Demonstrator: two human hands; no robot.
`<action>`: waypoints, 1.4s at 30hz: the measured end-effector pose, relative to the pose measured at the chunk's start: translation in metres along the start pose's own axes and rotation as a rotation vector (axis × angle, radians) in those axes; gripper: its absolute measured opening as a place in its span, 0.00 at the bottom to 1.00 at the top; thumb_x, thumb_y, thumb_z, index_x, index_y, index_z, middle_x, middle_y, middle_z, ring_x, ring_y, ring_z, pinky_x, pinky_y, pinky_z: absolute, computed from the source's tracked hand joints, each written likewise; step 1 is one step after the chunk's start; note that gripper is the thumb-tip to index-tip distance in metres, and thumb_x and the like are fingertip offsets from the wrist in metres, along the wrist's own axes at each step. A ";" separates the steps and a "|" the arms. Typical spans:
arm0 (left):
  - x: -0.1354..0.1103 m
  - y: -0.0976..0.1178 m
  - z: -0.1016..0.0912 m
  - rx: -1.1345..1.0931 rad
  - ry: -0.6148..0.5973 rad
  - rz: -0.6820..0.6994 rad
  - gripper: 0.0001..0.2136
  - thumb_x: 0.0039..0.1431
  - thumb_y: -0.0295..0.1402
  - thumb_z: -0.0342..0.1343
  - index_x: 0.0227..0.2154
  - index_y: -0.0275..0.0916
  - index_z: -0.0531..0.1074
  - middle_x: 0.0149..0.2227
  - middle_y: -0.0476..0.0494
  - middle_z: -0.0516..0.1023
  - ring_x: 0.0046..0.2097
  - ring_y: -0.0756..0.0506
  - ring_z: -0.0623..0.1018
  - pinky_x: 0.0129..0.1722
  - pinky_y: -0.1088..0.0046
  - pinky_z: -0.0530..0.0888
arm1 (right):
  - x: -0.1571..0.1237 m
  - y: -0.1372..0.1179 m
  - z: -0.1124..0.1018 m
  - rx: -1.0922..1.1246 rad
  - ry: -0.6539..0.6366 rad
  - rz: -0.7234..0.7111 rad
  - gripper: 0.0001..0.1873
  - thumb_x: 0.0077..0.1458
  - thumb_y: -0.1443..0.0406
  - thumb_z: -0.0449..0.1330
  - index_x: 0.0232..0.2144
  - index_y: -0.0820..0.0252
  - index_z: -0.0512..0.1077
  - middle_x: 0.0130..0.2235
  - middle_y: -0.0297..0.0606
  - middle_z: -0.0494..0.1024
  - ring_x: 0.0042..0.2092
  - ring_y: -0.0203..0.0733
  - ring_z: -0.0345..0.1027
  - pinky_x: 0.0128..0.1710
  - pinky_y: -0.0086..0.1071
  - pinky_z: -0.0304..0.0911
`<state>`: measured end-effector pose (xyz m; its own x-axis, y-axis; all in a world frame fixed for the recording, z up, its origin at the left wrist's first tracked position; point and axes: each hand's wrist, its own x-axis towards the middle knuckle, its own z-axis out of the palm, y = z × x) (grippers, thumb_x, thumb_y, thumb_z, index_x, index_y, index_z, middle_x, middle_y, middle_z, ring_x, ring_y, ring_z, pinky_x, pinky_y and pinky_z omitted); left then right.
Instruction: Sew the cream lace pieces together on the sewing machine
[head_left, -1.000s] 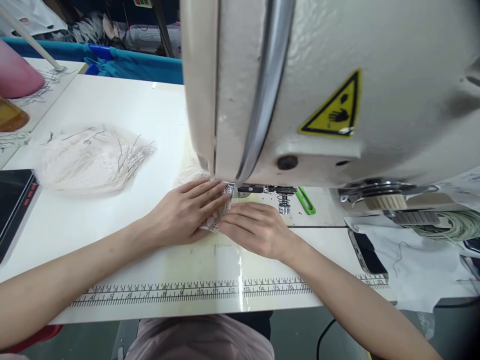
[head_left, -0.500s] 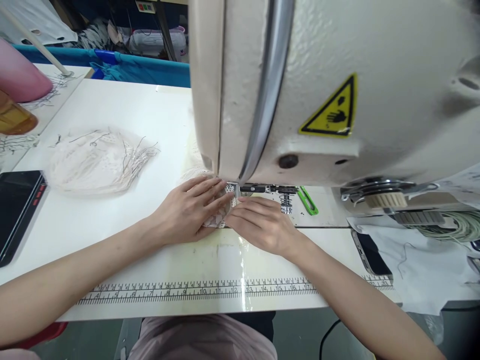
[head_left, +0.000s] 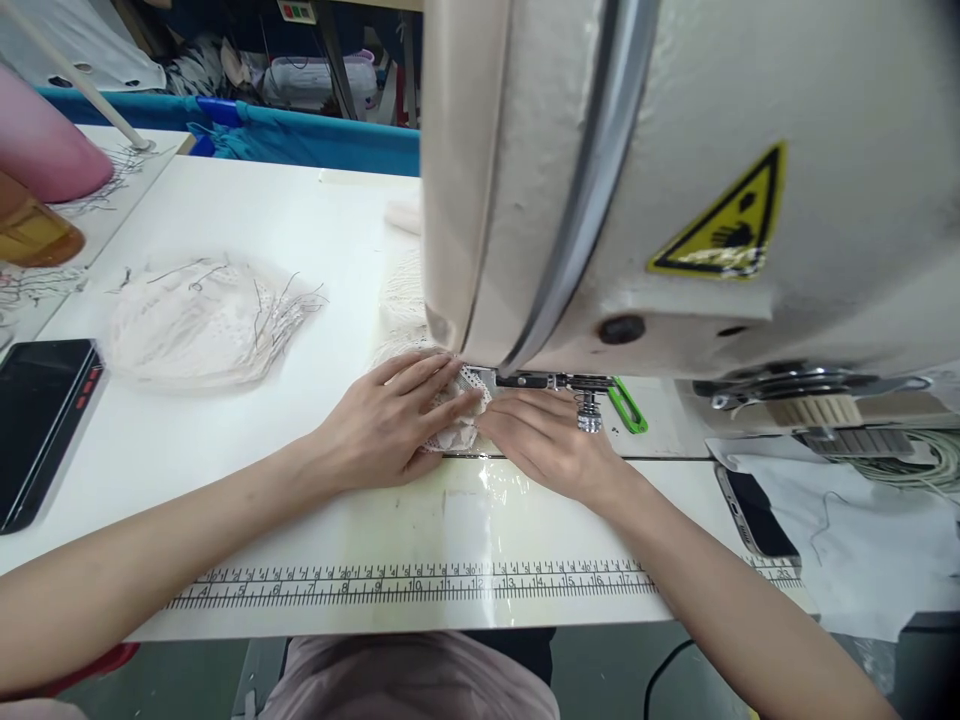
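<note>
A piece of pale lace fabric [head_left: 459, 432] lies at the foot of a white sewing machine [head_left: 517, 190], with more of it bunched behind the hand. My left hand [head_left: 382, 418] rests flat on this lace, its fingers stretched out and a little apart. Close by on the right, my right hand [head_left: 559, 440] has its fingers together, their tips closed at the lace's right edge. What lies under those fingertips is hidden. Just above this hand is a metal attachment with a spring screw [head_left: 589, 408]. The needle area is mostly hidden by the machine head and my fingers.
A heap of pale lace with dark thread ends [head_left: 202, 325] lies at left, near a black device [head_left: 46, 430]. Thread cones [head_left: 56, 140] stand at far left. Green thread snips [head_left: 628, 405] and a phone [head_left: 757, 512] are at right. A ruler strip [head_left: 420, 585] runs along the front edge.
The view has shifted, so the machine appears farther right. My right hand sits slightly farther from my left, and more lace shows between them. My left hand stays on the lace.
</note>
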<state>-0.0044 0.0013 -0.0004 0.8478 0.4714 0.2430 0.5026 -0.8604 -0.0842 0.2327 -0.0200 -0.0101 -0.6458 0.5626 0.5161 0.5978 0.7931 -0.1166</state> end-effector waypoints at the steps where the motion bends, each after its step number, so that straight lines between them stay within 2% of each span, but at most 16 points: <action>1: 0.000 0.000 0.000 -0.002 -0.002 -0.003 0.26 0.60 0.37 0.50 0.61 0.36 0.63 0.55 0.33 0.73 0.60 0.35 0.69 0.57 0.54 0.67 | 0.000 0.001 0.000 0.001 0.002 0.003 0.09 0.61 0.71 0.56 0.40 0.55 0.73 0.35 0.32 0.79 0.40 0.35 0.72 0.42 0.31 0.70; 6: 0.000 0.000 0.001 -0.018 0.010 -0.017 0.27 0.60 0.38 0.51 0.62 0.38 0.62 0.56 0.33 0.72 0.61 0.34 0.68 0.57 0.54 0.68 | -0.002 0.005 0.001 0.024 -0.004 0.022 0.08 0.62 0.69 0.56 0.42 0.55 0.73 0.37 0.34 0.79 0.41 0.35 0.73 0.42 0.31 0.71; 9: -0.001 0.001 0.000 -0.001 0.067 -0.001 0.25 0.62 0.39 0.50 0.60 0.36 0.64 0.56 0.33 0.73 0.60 0.35 0.69 0.57 0.54 0.68 | -0.002 0.007 0.001 0.025 -0.013 0.032 0.09 0.62 0.69 0.56 0.43 0.55 0.73 0.38 0.34 0.79 0.40 0.34 0.73 0.41 0.30 0.71; 13: -0.001 0.003 0.000 0.030 0.213 0.115 0.14 0.66 0.31 0.47 0.48 0.32 0.73 0.53 0.38 0.76 0.56 0.40 0.74 0.57 0.61 0.71 | -0.001 0.006 -0.001 0.027 -0.022 0.026 0.10 0.60 0.71 0.57 0.43 0.56 0.73 0.38 0.33 0.80 0.40 0.34 0.74 0.41 0.29 0.71; 16: 0.000 0.005 0.000 0.024 0.264 0.159 0.11 0.65 0.25 0.47 0.42 0.32 0.75 0.50 0.39 0.78 0.51 0.43 0.78 0.54 0.66 0.75 | 0.002 0.003 -0.002 0.029 -0.022 0.001 0.10 0.59 0.73 0.58 0.41 0.55 0.74 0.38 0.32 0.81 0.42 0.35 0.74 0.43 0.30 0.71; 20: 0.000 0.005 -0.001 0.010 0.259 0.093 0.11 0.65 0.26 0.47 0.41 0.31 0.75 0.48 0.37 0.79 0.50 0.44 0.79 0.52 0.67 0.77 | 0.005 -0.002 0.001 0.011 0.016 -0.052 0.10 0.57 0.74 0.59 0.39 0.56 0.75 0.40 0.30 0.82 0.44 0.34 0.75 0.42 0.29 0.71; 24: 0.001 0.003 -0.002 0.000 0.254 0.026 0.11 0.64 0.26 0.47 0.37 0.33 0.75 0.47 0.38 0.80 0.49 0.44 0.80 0.53 0.67 0.77 | 0.005 -0.008 0.007 -0.028 0.050 -0.031 0.10 0.56 0.74 0.61 0.38 0.56 0.75 0.41 0.28 0.82 0.45 0.33 0.75 0.42 0.28 0.69; 28: 0.002 0.001 -0.001 0.018 0.263 0.010 0.11 0.64 0.26 0.47 0.36 0.31 0.75 0.46 0.36 0.80 0.47 0.42 0.81 0.50 0.66 0.78 | 0.004 -0.010 0.011 -0.044 0.059 -0.007 0.10 0.55 0.74 0.61 0.38 0.57 0.74 0.41 0.28 0.82 0.45 0.33 0.74 0.40 0.28 0.68; 33: 0.002 0.002 0.000 0.009 0.255 -0.004 0.11 0.63 0.25 0.46 0.36 0.29 0.74 0.46 0.34 0.80 0.47 0.41 0.81 0.49 0.65 0.79 | 0.008 -0.009 0.009 -0.053 0.070 -0.002 0.09 0.55 0.75 0.61 0.38 0.59 0.74 0.40 0.29 0.82 0.42 0.33 0.75 0.44 0.27 0.68; 38: 0.000 0.004 0.002 -0.021 0.224 -0.037 0.11 0.62 0.27 0.46 0.39 0.30 0.73 0.49 0.32 0.78 0.50 0.40 0.79 0.51 0.64 0.77 | 0.009 -0.007 0.008 -0.061 0.052 0.011 0.11 0.53 0.78 0.59 0.35 0.59 0.73 0.40 0.27 0.82 0.43 0.33 0.75 0.43 0.25 0.69; 42: 0.000 0.005 0.003 -0.029 0.214 -0.049 0.13 0.63 0.28 0.46 0.44 0.29 0.73 0.50 0.31 0.77 0.51 0.40 0.78 0.52 0.63 0.76 | 0.007 -0.004 0.008 -0.056 0.036 0.027 0.12 0.54 0.78 0.59 0.36 0.59 0.74 0.42 0.28 0.81 0.42 0.32 0.75 0.41 0.26 0.69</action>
<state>-0.0017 -0.0021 -0.0035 0.7657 0.4637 0.4458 0.5344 -0.8443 -0.0398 0.2219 -0.0171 -0.0128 -0.6122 0.5738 0.5441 0.6408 0.7631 -0.0837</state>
